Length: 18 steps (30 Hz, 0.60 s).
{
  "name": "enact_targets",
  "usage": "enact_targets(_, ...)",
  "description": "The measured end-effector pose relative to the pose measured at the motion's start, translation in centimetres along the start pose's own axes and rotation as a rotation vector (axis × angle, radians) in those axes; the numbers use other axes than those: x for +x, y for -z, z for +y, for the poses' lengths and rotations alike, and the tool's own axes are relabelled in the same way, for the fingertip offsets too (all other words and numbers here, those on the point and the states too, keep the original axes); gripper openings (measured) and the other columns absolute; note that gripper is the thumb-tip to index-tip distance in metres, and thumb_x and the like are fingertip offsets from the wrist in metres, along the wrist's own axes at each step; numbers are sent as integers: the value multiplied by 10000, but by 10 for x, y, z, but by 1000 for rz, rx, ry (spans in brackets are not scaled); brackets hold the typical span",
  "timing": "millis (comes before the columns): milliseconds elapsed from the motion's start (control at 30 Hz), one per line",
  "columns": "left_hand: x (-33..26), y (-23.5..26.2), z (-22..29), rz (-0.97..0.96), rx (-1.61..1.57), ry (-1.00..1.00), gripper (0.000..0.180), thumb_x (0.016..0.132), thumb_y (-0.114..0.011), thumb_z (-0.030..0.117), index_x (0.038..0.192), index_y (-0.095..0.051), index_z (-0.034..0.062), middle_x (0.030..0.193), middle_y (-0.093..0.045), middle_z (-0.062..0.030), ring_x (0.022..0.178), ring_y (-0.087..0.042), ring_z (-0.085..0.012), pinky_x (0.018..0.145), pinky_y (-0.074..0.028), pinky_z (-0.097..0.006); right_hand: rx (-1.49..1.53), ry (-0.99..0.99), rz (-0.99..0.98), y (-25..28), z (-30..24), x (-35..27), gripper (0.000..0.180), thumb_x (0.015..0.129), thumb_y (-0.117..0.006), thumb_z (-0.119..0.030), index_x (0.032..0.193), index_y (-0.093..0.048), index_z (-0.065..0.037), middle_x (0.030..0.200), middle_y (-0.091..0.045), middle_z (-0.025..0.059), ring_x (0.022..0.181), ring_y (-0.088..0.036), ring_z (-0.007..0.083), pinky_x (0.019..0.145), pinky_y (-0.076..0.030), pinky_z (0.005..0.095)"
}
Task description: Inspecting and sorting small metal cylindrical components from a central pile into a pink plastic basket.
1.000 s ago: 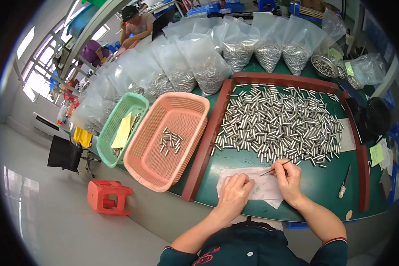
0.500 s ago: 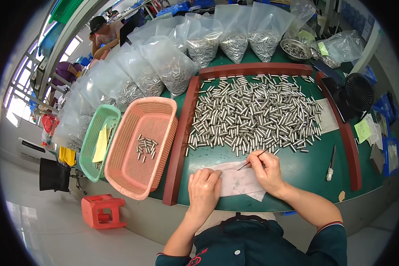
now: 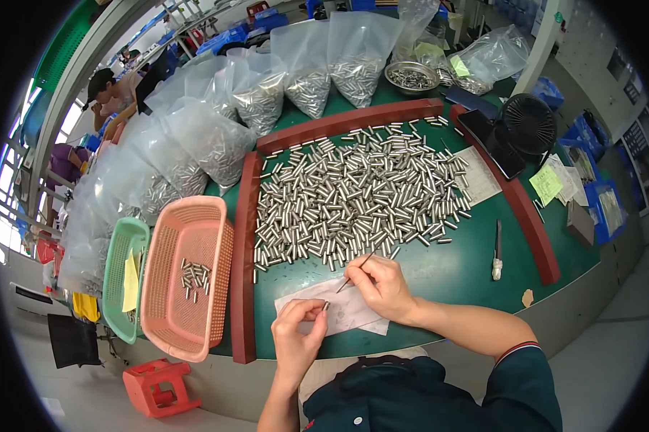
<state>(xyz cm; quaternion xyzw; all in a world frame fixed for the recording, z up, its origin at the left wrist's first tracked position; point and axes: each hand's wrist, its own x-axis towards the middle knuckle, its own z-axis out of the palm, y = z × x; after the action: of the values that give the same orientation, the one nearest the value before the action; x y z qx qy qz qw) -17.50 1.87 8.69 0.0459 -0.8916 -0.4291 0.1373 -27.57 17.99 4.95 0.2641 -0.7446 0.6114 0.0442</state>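
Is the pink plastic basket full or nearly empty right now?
Nearly empty: the pink plastic basket holds only a small cluster of short silver metal cylinders on its mesh floor; the rest of the floor shows bare.

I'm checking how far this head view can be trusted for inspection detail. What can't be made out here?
- Small metal piece at the left hand fingertips: too small to show its shape or surface.
- Thin tool in the right hand: its tip is too fine to identify.
- White paper: partly covered by both hands.
- Clear bags at left: fisheye bending and glare blur their contents.
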Motion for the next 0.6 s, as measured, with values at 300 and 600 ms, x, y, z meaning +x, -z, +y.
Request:
enact_targets(300,4,6,-15,-100,-1341,706,175,902,-623,82,1064,-591,24,902,-624,-70,747,-573,-114,679,-478,-236,65,-30,30,0,-2,1,89,853,-605,-34,784,-626,18,706,-637,106,611,-613,255,566,-474,344)
enact_targets(600,-3,0,-27,-80,-1295,618,185,896,-617,22,1079,-620,-4,978,-658,-103,808,-578,-144,754,-475,-272,97,-71,7,-3,0,0,104,881,-588,-52,804,-622,9,697,-633,99,607,-608,230,563,-470,324)
